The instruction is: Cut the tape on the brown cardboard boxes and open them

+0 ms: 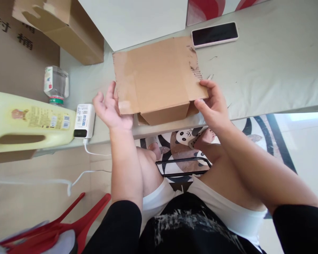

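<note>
A brown cardboard box [159, 77] sits at the front edge of the covered table, flaps spread out to both sides. The right flap has a torn, ragged edge. My right hand [213, 104] holds the near corner of that flap, index finger by its edge and thumb lower down near the box's side. To the left of the box, my left hand [112, 111] is open, palm up with fingers spread. Its fingertips are close by the left flap; whether they touch it I cannot tell.
Behind the box lie a phone [215, 34] and a white panel [140, 21]. On the left are a yellow jug [23, 120], a white power bank [84, 120] with a cable, a clear bottle [57, 84] and another carton [76, 35]. A red chair [82, 225] stands below left.
</note>
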Motion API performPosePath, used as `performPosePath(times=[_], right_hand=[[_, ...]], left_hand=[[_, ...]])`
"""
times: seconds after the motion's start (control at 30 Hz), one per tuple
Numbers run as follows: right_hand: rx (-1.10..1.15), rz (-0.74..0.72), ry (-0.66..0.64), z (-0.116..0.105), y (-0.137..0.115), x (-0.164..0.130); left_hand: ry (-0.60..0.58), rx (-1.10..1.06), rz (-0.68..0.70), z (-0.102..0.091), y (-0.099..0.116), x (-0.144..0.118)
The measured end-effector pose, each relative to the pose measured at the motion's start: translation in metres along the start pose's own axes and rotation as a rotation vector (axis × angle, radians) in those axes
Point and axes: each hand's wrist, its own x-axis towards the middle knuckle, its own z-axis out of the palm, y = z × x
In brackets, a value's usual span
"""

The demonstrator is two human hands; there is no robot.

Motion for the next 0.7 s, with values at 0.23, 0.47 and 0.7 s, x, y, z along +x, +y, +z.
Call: performPosePath(times=[0.23,0.47,0.7], right_hand=[[-0.037,0.0,-0.169,0.003,-0.005,-0.004],[-0.013,0.012,-0.211,0.004,-0.009,-0.003],[-0.023,0.006,-0.102,0.009,-0.01,-0.002]], left_hand=[[-0.168,-0.004,-0.007,0.005,-0.006,-0.022],[-0.153,0.082,0.015,-0.007,-0.013,-0.022],[0.069,0.208,0.016,-0.012,-0.011,-0.012]])
